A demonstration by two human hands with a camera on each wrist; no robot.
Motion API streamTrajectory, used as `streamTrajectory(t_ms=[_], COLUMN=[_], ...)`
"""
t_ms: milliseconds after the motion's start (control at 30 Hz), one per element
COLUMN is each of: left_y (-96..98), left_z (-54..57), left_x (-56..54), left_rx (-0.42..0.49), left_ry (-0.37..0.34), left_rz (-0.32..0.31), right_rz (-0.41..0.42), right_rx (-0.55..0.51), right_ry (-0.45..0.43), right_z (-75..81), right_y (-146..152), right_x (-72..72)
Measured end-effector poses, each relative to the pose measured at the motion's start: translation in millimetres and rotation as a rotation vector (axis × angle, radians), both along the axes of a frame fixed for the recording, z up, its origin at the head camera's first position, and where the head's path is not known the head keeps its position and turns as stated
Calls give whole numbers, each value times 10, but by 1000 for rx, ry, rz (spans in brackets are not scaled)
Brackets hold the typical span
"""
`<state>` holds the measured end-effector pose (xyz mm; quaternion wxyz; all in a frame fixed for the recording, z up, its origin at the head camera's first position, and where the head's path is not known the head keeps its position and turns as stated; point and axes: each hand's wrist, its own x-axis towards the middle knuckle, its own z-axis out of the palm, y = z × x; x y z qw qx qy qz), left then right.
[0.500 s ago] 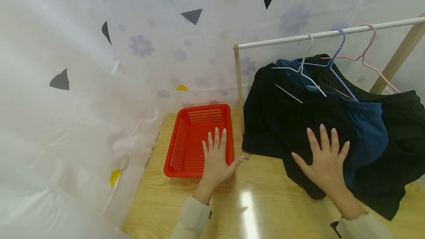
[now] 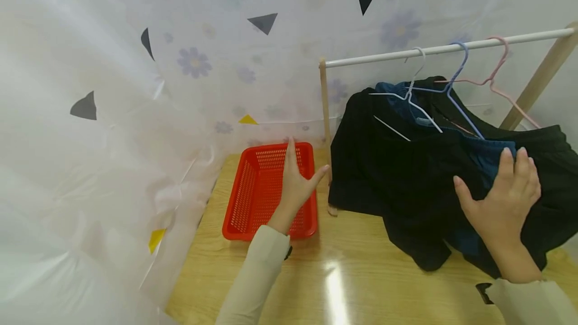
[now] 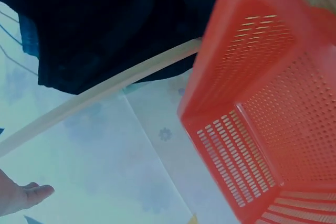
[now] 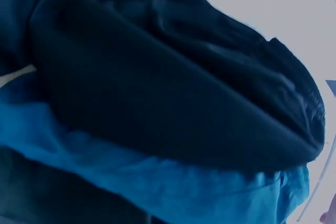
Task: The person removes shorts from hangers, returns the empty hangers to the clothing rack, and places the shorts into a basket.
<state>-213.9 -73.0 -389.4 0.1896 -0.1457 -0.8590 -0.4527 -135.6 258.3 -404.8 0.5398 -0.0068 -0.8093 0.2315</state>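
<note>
My left hand, fingers straight and thumb spread, hovers over the right side of a red plastic basket; it holds nothing. In the left wrist view, fingertips show at the lower left, away from the basket. My right hand is extended before the hanging clothes, overlapping a blue garment and a black garment at the right. Another black garment hangs in front. The right wrist view shows the blue cloth below dark folds.
A rack with a white rail and a wooden post carries a white hanger, a blue hanger and a pink hanger. Wooden tabletop lies below; a patterned sheet stands behind.
My right hand has moved right and up across the clothes, its fingers closer together. The left hand has turned and shifted slightly up. The black cloth covers more of the blue garment.
</note>
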Motion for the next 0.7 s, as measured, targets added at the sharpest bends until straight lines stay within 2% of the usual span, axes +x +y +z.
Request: streamTrajectory(t_ms=[133,233,300,433,567,700], left_y=[121,210,267,368,450,517], left_z=[79,110,115,108,95,101], left_x=[-200,-312,-367,-461,-582,-695], left_rx=[81,145,175,215,202,193], left_ry=[-27,-48,-64,-99,-106,-111], left_rz=[-7,-17,-32,-64,-59,-52], right_rz=[-5,29,59,116,144,178], right_rx=[-47,-115,-163,-219,-218,-250], right_ry=[-106,-219,-261,-214,-137,-142], right_z=[-14,-27,-38,-69,-98,-100], right_y=[138,202,217,195,138,86], right_x=[40,78,88,70,51,64])
